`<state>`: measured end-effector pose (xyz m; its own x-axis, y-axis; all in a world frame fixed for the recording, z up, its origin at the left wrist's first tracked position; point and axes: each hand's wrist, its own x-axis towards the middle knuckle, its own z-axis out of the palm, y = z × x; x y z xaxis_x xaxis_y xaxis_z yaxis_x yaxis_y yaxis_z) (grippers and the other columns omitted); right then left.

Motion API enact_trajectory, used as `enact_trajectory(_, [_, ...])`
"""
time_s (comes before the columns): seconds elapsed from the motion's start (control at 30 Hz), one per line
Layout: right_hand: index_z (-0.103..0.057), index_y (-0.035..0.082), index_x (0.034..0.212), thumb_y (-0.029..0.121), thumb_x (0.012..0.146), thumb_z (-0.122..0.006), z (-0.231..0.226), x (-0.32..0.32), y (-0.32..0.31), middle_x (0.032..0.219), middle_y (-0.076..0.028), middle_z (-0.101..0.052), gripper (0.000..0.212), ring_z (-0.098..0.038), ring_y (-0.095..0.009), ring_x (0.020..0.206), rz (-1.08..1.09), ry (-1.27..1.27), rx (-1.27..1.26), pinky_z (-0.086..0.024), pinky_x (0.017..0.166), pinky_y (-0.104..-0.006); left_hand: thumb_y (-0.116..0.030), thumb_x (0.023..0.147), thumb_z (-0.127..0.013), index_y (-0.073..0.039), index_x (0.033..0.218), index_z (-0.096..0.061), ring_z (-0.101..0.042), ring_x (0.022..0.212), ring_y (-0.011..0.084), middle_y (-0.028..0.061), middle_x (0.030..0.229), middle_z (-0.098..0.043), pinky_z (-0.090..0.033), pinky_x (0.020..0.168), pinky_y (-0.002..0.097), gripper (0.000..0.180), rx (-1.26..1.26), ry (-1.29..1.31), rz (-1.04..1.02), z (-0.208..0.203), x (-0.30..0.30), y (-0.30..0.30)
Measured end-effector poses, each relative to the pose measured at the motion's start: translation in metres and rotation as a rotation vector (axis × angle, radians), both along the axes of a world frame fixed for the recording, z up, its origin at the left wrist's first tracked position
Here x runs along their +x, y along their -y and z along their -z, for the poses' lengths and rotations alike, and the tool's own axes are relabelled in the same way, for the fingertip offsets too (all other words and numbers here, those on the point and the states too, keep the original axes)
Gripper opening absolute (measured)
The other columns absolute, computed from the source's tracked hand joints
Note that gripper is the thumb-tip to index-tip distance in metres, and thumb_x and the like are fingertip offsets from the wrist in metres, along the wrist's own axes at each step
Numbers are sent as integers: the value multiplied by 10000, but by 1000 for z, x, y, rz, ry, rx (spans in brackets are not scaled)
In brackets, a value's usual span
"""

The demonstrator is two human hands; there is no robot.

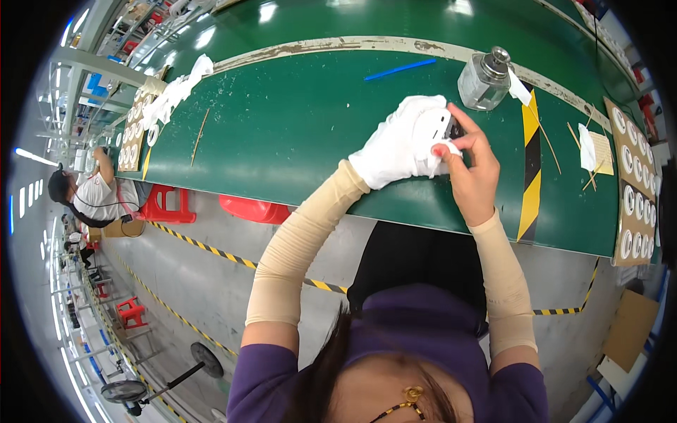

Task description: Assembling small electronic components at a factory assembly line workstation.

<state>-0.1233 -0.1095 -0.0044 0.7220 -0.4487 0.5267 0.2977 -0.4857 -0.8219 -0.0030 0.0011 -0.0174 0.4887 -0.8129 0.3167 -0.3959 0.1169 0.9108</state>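
Note:
In a white glove, my left hand is closed around a white rounded part with small dark slots in its face. It holds this part above the green table, near the front edge. My bare right hand meets it from the right, thumb and fingers bent at the part's edge. Pinched in those fingers is a small piece of white cloth, touching the part. Behind the hands stands a clear bottle with a metal top and a label. A blue strip lies farther back on the table.
Thin sticks and a beige pad lie to the right, beyond yellow-black tape. A board of white rings stands at the right edge. White cloths lie at left. Red stools and another person are beyond.

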Motion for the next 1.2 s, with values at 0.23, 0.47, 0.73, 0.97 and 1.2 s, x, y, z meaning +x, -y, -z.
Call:
enact_trajectory(0.23, [-478,6,822,-26,806,-661,1,3,0,1201,-196,-618,187,-621,-227,1027,60,-28,440,-464,900,-324,-355,597,-820,-81,1259,-459,-515,1106,353,160,1266,-461,-453,924,419,802,132,301,-128,-10,-10,3])
enact_trajectory(0.47, [-479,29,815,2,816,-688,-4,1,-12,1334,-251,-503,210,-547,-194,1125,72,-28,-81,-416,956,-303,-374,608,-814,-74,1276,-447,-511,1118,352,166,1246,-474,-453,925,422,819,118,220,-112,-5,-4,0])
enact_trajectory(0.73, [-477,6,851,-26,842,-653,-5,2,0,1315,-232,-524,179,-549,-164,1097,-85,-40,483,-446,921,-294,-363,602,-806,-77,1272,-461,-512,1129,341,154,1230,-503,-453,932,414,806,149,583,-145,5,-1,5])
enact_trajectory(0.97, [-525,-8,842,-22,828,-670,-22,-4,-8,1310,-202,-533,147,-546,-174,1120,-80,-105,371,-449,930,-301,-370,629,-800,-94,1266,-471,-522,1121,318,141,1241,-490,-462,923,388,769,155,254,-92,-9,-8,-1])
enact_trajectory(1.2, [-628,-28,1027,34,883,-625,-9,6,9,1233,-159,-601,157,-572,-129,1011,-21,-38,496,-454,887,-260,-412,663,-769,-76,1227,-502,-504,1137,326,158,1277,-449,-449,942,407,708,171,512,-164,-12,-10,11])
